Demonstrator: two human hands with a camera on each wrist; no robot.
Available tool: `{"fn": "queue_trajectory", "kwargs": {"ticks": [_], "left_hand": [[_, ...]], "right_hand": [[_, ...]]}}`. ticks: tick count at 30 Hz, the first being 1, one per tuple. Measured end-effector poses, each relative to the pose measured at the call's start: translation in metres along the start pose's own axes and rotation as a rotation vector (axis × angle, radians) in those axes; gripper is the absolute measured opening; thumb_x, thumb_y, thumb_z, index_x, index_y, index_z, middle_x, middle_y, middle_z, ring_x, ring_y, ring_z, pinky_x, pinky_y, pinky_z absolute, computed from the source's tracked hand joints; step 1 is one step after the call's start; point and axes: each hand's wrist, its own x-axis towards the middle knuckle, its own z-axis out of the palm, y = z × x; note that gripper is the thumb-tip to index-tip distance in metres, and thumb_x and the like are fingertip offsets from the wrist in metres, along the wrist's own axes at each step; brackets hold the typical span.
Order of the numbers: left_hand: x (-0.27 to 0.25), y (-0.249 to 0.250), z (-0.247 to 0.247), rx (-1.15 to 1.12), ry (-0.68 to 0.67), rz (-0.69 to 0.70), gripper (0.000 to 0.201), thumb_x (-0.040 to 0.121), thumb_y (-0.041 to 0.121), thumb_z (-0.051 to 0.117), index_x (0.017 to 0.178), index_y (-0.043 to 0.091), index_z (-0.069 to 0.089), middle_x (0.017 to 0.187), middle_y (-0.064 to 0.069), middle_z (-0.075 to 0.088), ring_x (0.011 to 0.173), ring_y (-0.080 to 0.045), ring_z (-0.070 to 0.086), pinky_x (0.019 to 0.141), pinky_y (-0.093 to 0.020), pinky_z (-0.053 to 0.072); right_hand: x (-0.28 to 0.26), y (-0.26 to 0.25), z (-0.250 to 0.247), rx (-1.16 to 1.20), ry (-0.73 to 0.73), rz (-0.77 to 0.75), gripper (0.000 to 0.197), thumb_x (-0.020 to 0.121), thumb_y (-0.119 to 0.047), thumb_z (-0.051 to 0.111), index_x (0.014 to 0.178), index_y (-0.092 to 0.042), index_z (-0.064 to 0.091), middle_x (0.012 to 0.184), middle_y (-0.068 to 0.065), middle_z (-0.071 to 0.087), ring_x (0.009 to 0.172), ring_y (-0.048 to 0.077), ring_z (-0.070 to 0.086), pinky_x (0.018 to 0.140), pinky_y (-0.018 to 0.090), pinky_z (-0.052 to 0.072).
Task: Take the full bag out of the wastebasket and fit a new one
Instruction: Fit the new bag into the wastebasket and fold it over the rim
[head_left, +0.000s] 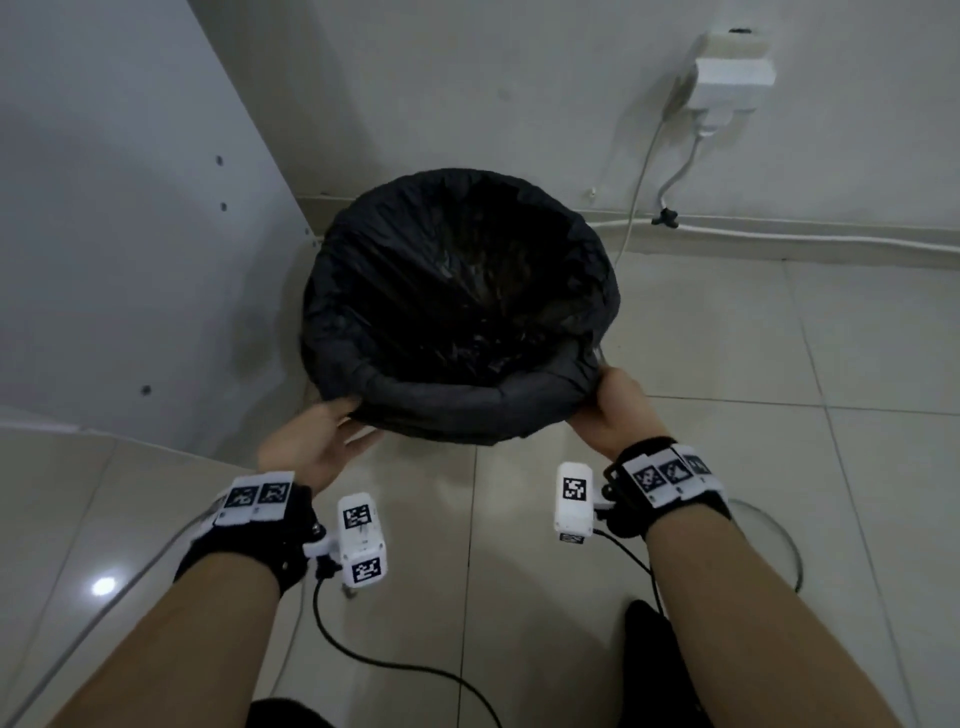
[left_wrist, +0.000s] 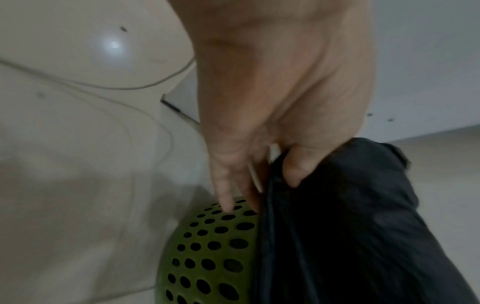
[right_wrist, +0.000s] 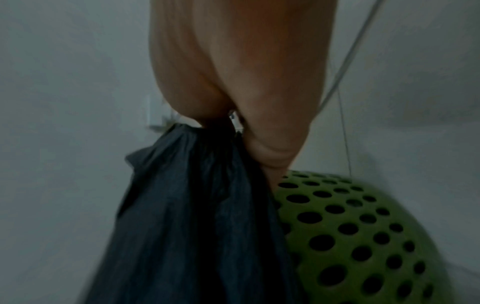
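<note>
Tiled floor (head_left: 779, 332) — both hands on bag (head_left: 467, 405) edge

We reach both arms forward and down; our left hand (head_left: 311, 441) and right hand (head_left: 615, 410) each pinch the bag (head_left: 467, 400) edge, thumbs on top, wrists strapped.

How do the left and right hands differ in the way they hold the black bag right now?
The left hand presses its thumb onto the black bag while its fingers reach straight down to the green wastebasket; the right hand bunches the plastic in a tight pinch. The left hand holds the near-left rim, the right hand the near-right. Both grip the bag's folded-over edge outside the wastebasket.
</note>
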Motion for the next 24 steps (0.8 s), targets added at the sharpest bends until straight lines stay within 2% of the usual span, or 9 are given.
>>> {"fn": "queue_trajectory", "kwargs": {"ticks": [3, 5, 8, 10, 12, 14, 18, 20, 24], "left_hand": [[-0.005, 0.009, -0.010, 0.285, 0.213, 0.126, 0.031, 0.094, 0.002, 0.053, 0.123, 0.012, 0.057, 0.124, -0.010, 0.062, 0.122, -0.030, 0.058, 0.083, -0.030, 0.047], [-0.006, 0.026, -0.009, 0.393, 0.343, 0.298, 0.044, 0.097, 0.006, 0.056, 0.140, 0.012, 0.046, 0.139, -0.010, 0.052, 0.121, -0.025, 0.054, 0.088, -0.029, 0.043], [-0.006, 0.039, 0.018, 0.294, 0.121, 0.359, 0.080, 0.079, 0.051, 0.071, 0.149, 0.032, 0.036, 0.146, 0.004, 0.052, 0.121, -0.014, 0.056, 0.103, -0.042, 0.048], [-0.005, 0.031, 0.039, 0.484, 0.050, 0.400, 0.101, 0.071, 0.051, 0.071, 0.154, 0.037, 0.016, 0.153, 0.005, 0.043, 0.134, -0.019, 0.047, 0.111, -0.047, 0.042], [-0.002, 0.022, 0.048, 0.582, 0.064, 0.433, 0.102, 0.082, 0.037, 0.062, 0.156, 0.035, -0.008, 0.162, 0.003, 0.025, 0.145, -0.020, 0.032, 0.119, -0.046, 0.031], [0.002, 0.023, 0.050, 0.543, 0.068, 0.449, 0.097, 0.085, 0.034, 0.054, 0.155, 0.036, -0.014, 0.165, 0.004, 0.017, 0.148, -0.021, 0.026, 0.120, -0.048, 0.029], [0.009, 0.022, 0.044, 0.463, 0.043, 0.414, 0.086, 0.080, 0.066, 0.054, 0.151, 0.052, 0.007, 0.160, 0.008, 0.030, 0.143, -0.021, 0.037, 0.113, -0.052, 0.038], [-0.004, 0.014, 0.045, 0.281, 0.049, 0.312, 0.082, 0.078, 0.076, 0.050, 0.150, 0.046, 0.026, 0.149, 0.011, 0.046, 0.132, -0.017, 0.049, 0.111, -0.048, 0.041], [-0.040, -0.016, 0.054, 0.015, -0.096, 0.087, 0.043, 0.102, 0.040, 0.039, 0.139, 0.023, 0.052, 0.129, 0.001, 0.061, 0.119, -0.022, 0.058, 0.096, -0.049, 0.050]], "right_hand": [[0.001, -0.004, -0.015, -0.037, 0.289, -0.123, 0.030, 0.102, -0.021, 0.049, 0.131, -0.015, 0.053, 0.110, 0.005, 0.064, 0.089, 0.022, 0.064, 0.077, 0.038, 0.055], [-0.001, -0.009, -0.029, -0.077, 0.422, -0.169, 0.021, 0.101, -0.025, 0.049, 0.117, -0.013, 0.055, 0.118, 0.011, 0.065, 0.093, 0.026, 0.065, 0.081, 0.041, 0.057], [-0.009, -0.010, -0.030, -0.169, 0.319, -0.159, 0.023, 0.099, -0.025, 0.053, 0.113, -0.009, 0.062, 0.117, 0.011, 0.069, 0.099, 0.030, 0.068, 0.081, 0.043, 0.059], [-0.023, -0.008, -0.018, -0.160, 0.235, -0.080, 0.024, 0.096, -0.017, 0.049, 0.113, -0.009, 0.064, 0.114, 0.010, 0.070, 0.103, 0.032, 0.067, 0.084, 0.045, 0.058], [-0.041, 0.004, -0.010, -0.070, 0.194, -0.053, 0.024, 0.094, -0.016, 0.046, 0.109, -0.011, 0.063, 0.114, 0.009, 0.068, 0.107, 0.033, 0.064, 0.092, 0.050, 0.055], [-0.058, 0.031, -0.008, 0.041, 0.169, -0.142, 0.029, 0.093, -0.015, 0.051, 0.122, -0.013, 0.056, 0.121, 0.011, 0.066, 0.111, 0.034, 0.065, 0.092, 0.051, 0.056], [-0.067, 0.069, 0.012, 0.079, 0.104, -0.300, 0.036, 0.098, -0.003, 0.055, 0.132, -0.015, 0.048, 0.113, 0.011, 0.068, 0.096, 0.028, 0.070, 0.080, 0.042, 0.060], [-0.057, 0.070, 0.018, 0.080, 0.159, -0.293, 0.029, 0.095, 0.003, 0.053, 0.122, -0.008, 0.054, 0.099, 0.015, 0.067, 0.084, 0.026, 0.065, 0.070, 0.036, 0.057], [-0.037, 0.069, 0.013, -0.018, 0.205, -0.230, 0.020, 0.090, 0.009, 0.051, 0.090, -0.005, 0.066, 0.088, 0.016, 0.066, 0.079, 0.025, 0.060, 0.067, 0.032, 0.050]]}}
